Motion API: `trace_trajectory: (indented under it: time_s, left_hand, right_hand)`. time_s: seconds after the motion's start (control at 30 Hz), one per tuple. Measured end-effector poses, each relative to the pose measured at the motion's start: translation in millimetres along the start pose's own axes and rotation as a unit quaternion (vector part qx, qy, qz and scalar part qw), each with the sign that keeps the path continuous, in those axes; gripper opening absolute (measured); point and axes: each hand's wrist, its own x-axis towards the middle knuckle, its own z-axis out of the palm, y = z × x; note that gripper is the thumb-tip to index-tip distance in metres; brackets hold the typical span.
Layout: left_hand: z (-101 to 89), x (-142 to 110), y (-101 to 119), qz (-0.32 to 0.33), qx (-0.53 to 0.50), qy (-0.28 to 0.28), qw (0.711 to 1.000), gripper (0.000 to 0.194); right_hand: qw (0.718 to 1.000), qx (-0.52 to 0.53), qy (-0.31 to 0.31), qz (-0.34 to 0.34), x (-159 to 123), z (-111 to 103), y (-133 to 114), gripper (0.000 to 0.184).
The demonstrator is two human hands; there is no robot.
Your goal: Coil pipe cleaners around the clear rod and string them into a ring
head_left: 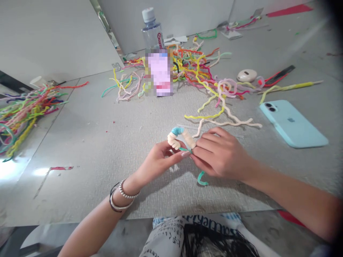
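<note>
A curved piece of wound pipe cleaner [189, 137], cream with a light-blue section at its top, stands up between my two hands. My left hand [164, 155] is closed, thumb and fingers pinching at the left lower end of this arch. A green pipe cleaner [184, 149] runs from there across to my right hand [221, 151]. The right fingers are closed around the arch's right end and the green strand; the fingertips are partly hidden. Below the right hand, a curled green tail [201, 179] hangs out near the table surface.
Loose pipe cleaners [198, 67] of many colours lie heaped at the back, with another bundle [24, 114] at the far left. A propped phone [160, 73] stands before a clear bottle [151, 34]. To the right are a light-blue phone [294, 123], a pale earbud case [247, 75] and scissors [278, 76].
</note>
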Motion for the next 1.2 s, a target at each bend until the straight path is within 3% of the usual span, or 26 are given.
trace_trajectory:
  time_s: [0.23, 0.47, 0.6, 0.8, 0.93, 1.03, 1.2]
  left_hand:
    - [4.0, -1.8, -2.0, 0.003, -0.051, 0.065, 0.997, 0.023]
    - [3.2, -2.6, -0.1, 0.006, -0.068, 0.050, 0.996, 0.020]
    - [1.0, -2.0, -2.5, 0.005, -0.058, 0.058, 0.997, 0.029]
    - [0.8, -2.1, -0.9, 0.013, -0.048, 0.039, 0.998, 0.031]
    - [3.9, -1.0, -0.8, 0.018, -0.065, 0.045, 0.997, 0.025]
    - [5.6, 1.3, -4.2, 0.009, -0.089, 0.066, 0.994, 0.034]
    - [5.4, 1.3, -9.1, -0.042, -0.058, -0.029, 0.997, 0.034]
  right_hand:
    - [1.000, 0.007, -0.011, 0.017, 0.8, -0.9, -0.6, 0.032]
    - [1.000, 0.018, -0.018, 0.014, 0.4, 0.8, -2.2, 0.030]
    - [0.996, 0.085, -0.015, 0.033, -1.5, 3.9, -3.9, 0.025]
    - [0.942, 0.299, -0.072, 0.137, -3.2, 5.0, -6.6, 0.020]
    - [0.914, 0.356, -0.086, 0.176, -2.2, 2.1, -7.2, 0.024]
    - [0.895, 0.373, -0.092, 0.227, -1.3, 2.1, -8.9, 0.022]
    - [0.902, 0.347, -0.092, 0.240, -0.8, 6.1, -11.3, 0.022]
